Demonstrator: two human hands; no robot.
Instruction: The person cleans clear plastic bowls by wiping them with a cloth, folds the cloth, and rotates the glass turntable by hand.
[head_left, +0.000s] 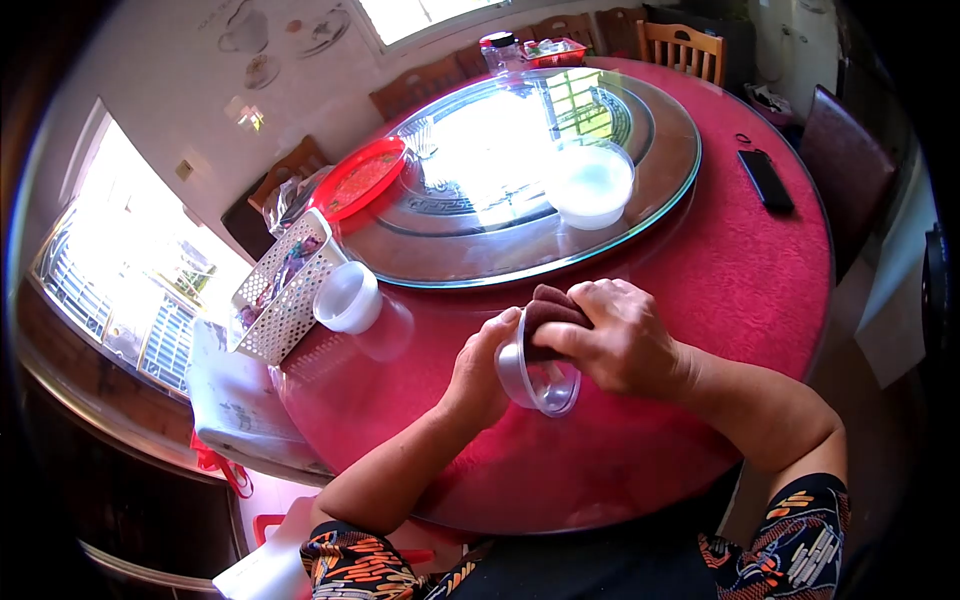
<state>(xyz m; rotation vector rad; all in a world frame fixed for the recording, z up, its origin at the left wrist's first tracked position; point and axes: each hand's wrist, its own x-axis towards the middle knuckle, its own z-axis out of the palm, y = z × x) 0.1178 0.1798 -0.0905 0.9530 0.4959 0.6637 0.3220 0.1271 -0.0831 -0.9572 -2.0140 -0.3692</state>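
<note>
Close to the front of the round red table (480,490), my left hand (480,370) grips a clear plastic bowl (513,375), tilted on its side. My right hand (630,340) is closed on a brown cloth (550,315), which is pressed against the bowl's rim. Part of the cloth is hidden behind my fingers. To the left stands a second clear plastic bowl (347,298). Another pale plastic container (590,185) rests on the glass turntable (480,265).
A white perforated basket (290,290) with small items stands at the table's left edge. A red tray (362,180) lies on the turntable's left side. On the right is a black phone (766,180). Jars (502,55) stand at the back, and wooden chairs (682,52) surround the table.
</note>
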